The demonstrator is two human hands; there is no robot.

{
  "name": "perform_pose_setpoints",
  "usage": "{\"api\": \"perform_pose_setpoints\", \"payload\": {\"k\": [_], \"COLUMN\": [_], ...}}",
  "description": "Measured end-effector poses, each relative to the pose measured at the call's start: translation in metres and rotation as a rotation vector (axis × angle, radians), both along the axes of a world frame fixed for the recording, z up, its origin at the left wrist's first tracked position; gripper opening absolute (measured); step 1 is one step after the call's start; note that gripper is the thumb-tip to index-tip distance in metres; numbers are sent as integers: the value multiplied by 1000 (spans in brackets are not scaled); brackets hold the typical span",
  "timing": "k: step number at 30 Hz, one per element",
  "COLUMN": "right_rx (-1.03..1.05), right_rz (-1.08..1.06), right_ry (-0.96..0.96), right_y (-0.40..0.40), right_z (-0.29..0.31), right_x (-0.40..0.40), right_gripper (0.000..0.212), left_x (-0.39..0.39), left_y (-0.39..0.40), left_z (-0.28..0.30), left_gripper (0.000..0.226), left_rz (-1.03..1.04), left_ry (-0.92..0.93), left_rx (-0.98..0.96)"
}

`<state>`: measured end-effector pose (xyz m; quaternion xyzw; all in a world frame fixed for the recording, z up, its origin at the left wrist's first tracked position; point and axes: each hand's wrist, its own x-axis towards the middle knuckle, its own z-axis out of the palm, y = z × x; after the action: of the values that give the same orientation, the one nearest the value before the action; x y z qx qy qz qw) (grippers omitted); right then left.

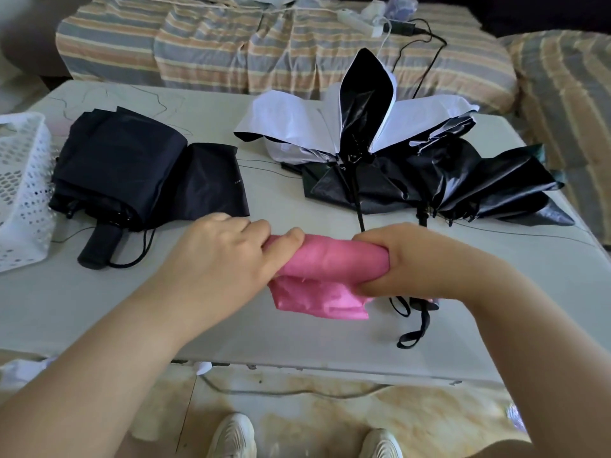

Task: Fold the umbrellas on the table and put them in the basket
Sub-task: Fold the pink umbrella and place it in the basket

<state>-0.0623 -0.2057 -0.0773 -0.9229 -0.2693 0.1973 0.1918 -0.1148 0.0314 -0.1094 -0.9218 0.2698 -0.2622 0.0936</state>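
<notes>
A pink umbrella (pixel 330 262), rolled into a tube with a loose flap hanging below, lies near the front of the grey table (pixel 99 309). My left hand (pixel 224 256) grips its left end and my right hand (pixel 416 259) wraps around its right end, hiding the handle; a black wrist strap (pixel 413 328) trails out below. A navy umbrella (pixel 132 173) lies loosely collapsed at the left, its handle toward me. A white-and-black umbrella (pixel 360 127) and a black one (pixel 463 186) sprawl half open at the back right. A white perforated basket (pixel 20 190) stands at the left edge.
Behind the table is a sofa with a striped cover (pixel 264 47), carrying a white power strip (pixel 357 23) and black cables (pixel 426 44). The tiled floor and my white shoes (pixel 231 438) show below the table's front edge.
</notes>
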Motion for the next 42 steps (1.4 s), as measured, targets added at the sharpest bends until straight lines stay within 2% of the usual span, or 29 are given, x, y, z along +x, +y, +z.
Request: {"api": "perform_pose_setpoints", "payload": {"k": [2,5,7,9,11,13,15,17,19,21,22,25,27,28,30,32,34,36,37,39,42], "right_rx": [-84,-200,-205,-126,-124,-97,-96,-60,-24,-40,-48,-100,-98,-89,-88,-152,-138,-104,-73,-90,-160], "right_rz": [-10,28,88,76,44,29,30,89,90,57,49,87,121,131,119,107,100,83,83,86,80], "right_ry": [-269,-644,-775,-823,-814,-775,-607,-337,-224,-276,-361,-681,-771,-794,-754,-625,-349,-117,-102,-195,-521], "right_y": [2,8,13,14,16,16,14,7,2,1,2,4,4,4,7,9,6,8,7,7,13], "right_z": [0,-8,-13,-16,-16,-11,-1,8,12,9,6,-5,-9,-11,-8,2,6,9,9,6,-3], "right_x": [-2,-6,-10,-13,-14,-17,-16,-14,-13,-12,-13,-12,-12,-12,-15,-17,-15,-15,-14,-12,-14], "right_gripper": [20,17,13,16,20,21,17,25,25,23,21,16,16,15,18,28,38,37,34,27,15], "left_x": [0,-2,-3,-3,-2,-2,-3,-7,-9,-8,-8,-6,-3,-2,-3,-3,-5,-8,-9,-9,-7], "left_y": [1,-5,-11,-16,-19,-20,-23,-28,-30,-29,-27,-22,-18,-17,-18,-18,-22,-28,-30,-29,-26], "left_z": [4,10,9,11,13,13,12,10,9,8,11,26,27,24,19,11,7,4,6,6,15], "left_gripper": [41,55,56,48,40,36,33,40,39,39,38,29,37,39,36,38,49,55,56,55,55], "left_rz": [46,110,46,-2,10,0,15,15,-1,-5,-6,110,171,185,143,49,21,2,4,31,97], "left_ry": [90,188,239,381,437,335,197,77,10,62,133,543,775,808,694,419,211,72,37,61,377], "left_rx": [-76,-106,-133,-273,-340,-250,-152,-75,-40,-91,-161,-393,-380,-330,-314,-243,-108,0,18,-50,-237]}}
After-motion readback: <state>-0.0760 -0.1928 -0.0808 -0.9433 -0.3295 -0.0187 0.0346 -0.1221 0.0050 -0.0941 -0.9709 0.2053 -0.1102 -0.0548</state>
